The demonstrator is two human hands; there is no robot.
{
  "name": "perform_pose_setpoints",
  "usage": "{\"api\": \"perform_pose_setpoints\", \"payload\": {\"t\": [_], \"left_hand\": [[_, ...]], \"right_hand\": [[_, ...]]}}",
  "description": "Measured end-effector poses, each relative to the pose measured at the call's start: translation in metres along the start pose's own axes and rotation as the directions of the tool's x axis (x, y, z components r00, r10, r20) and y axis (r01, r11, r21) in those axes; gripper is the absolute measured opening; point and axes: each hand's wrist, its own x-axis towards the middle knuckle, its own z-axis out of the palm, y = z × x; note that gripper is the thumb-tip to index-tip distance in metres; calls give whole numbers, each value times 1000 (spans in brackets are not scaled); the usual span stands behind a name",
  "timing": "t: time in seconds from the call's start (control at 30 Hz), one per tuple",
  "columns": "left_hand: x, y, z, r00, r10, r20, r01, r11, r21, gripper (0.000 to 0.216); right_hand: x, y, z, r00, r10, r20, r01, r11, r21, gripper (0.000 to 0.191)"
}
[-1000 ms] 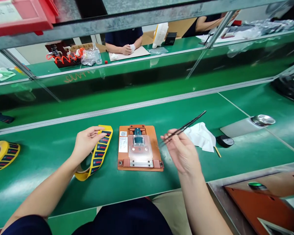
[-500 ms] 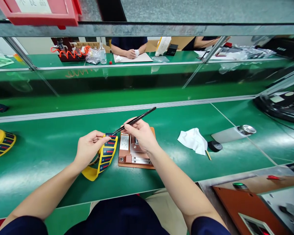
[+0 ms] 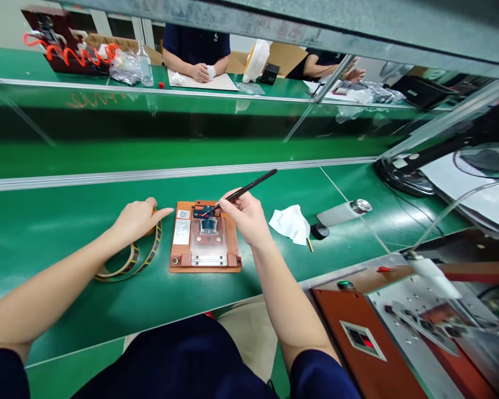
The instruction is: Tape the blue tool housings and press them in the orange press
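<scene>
My right hand [image 3: 246, 217] is closed around black tweezers [image 3: 253, 183], which slant down to the left. At their tips a dark blue label with red print [image 3: 198, 214] lies at the upper part of a brown fixture [image 3: 235, 244]; whether it touches the surface I cannot tell. The fixture has a clear plate [image 3: 210, 252] and a dark piece [image 3: 208, 223] in its middle. Left of it, my left hand [image 3: 135, 221] grips the upper edge of a yellow and dark label roll [image 3: 127, 266], thumb stretched to the right, fingertips partly hidden.
A white cloth [image 3: 291, 223], a round black cap [image 3: 320, 231] and a pale bottle with a silver lid [image 3: 336, 215] lie to the right. A machine with a brown panel [image 3: 336, 316] stands at lower right. Across a partition, a person's hands [image 3: 202, 72] rest on a board.
The tweezers have carried a label from the strip rightward onto the fixture. My left hand has turned over the roll and moved left of the fixture. The view has shifted right.
</scene>
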Motion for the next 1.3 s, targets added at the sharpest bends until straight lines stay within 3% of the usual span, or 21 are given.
{"api": "perform_pose_setpoints", "payload": {"t": [0.1, 0.2, 0.3, 0.37, 0.43, 0.53, 0.6, 0.63, 0.83, 1.3], "left_hand": [[9, 3, 6, 998, 49, 41, -49, 999, 11, 68], [3, 5, -1, 999, 13, 45, -16, 997, 70, 71], [-15, 9, -10, 995, -39, -96, 48, 995, 90, 62], [-32, 16, -10, 969, 54, -242, -60, 998, -17, 48], [-51, 27, 0, 903, 253, -348, -314, 940, -133, 37], [-79, 45, 27, 731, 567, -380, -655, 739, -159, 29], [-92, 55, 44, 655, 668, -354, -739, 665, -112, 38], [-97, 58, 52, 643, 681, -350, -746, 660, -85, 43], [-102, 62, 65, 672, 642, -369, -708, 703, -67, 55], [-101, 62, 66, 642, 657, -395, -724, 689, -30, 54]], "right_hand": [[0, 11, -19, 998, 60, 13, -60, 998, -18, 40], [2, 21, -26, 993, 104, 52, -104, 994, -14, 42], [4, 28, -27, 987, 130, 91, -131, 991, 8, 43], [4, 30, -26, 986, 134, 97, -136, 991, 14, 42], [5, 31, -26, 987, 136, 91, -138, 990, 18, 43], [4, 32, -26, 986, 141, 87, -144, 989, 24, 43], [2, 34, -25, 988, 131, 83, -133, 991, 24, 41], [2, 34, -25, 989, 123, 83, -125, 992, 23, 41], [-1, 35, -25, 990, 109, 86, -109, 994, -9, 38], [-1, 42, -25, 993, 98, 66, -101, 994, 32, 39]]}}
